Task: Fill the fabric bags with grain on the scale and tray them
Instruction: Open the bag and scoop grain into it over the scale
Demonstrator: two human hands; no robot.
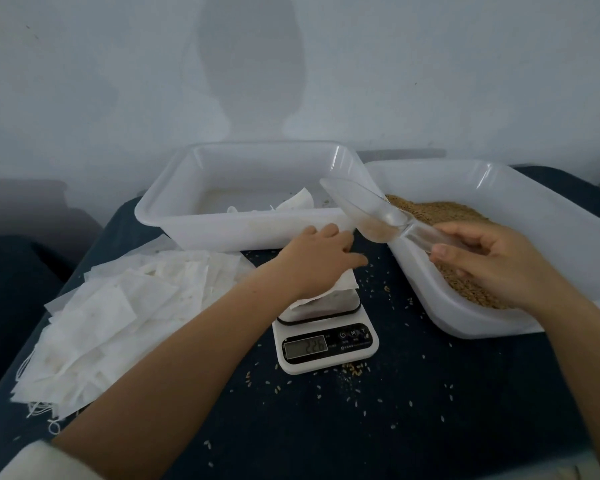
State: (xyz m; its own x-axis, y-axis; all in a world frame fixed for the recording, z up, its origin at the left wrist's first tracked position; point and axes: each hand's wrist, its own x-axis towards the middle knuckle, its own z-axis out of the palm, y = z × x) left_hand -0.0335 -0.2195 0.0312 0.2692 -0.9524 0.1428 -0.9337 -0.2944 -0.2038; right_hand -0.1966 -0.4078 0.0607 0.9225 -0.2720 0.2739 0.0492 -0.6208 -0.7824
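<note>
A white fabric bag (340, 287) is steadied on the small white digital scale (326, 344) by the left hand (321, 259), fingers flat. A clear plastic scoop (368, 211) is gripped by the right hand (492, 258) above the white tub of brown grain (541, 216), kept close for refilling. The scoop's load cannot be made out; the bag's mouth is hidden.

I see the left hand (321, 252) resting on a fabric bag (340, 284) that sits on the scale (326, 344). The right hand (492, 258) grips a clear scoop (368, 211) by its handle over the grain tray (520, 188). Empty bags (118, 306) lie piled on the counter (430, 410), left of the scale.
</note>
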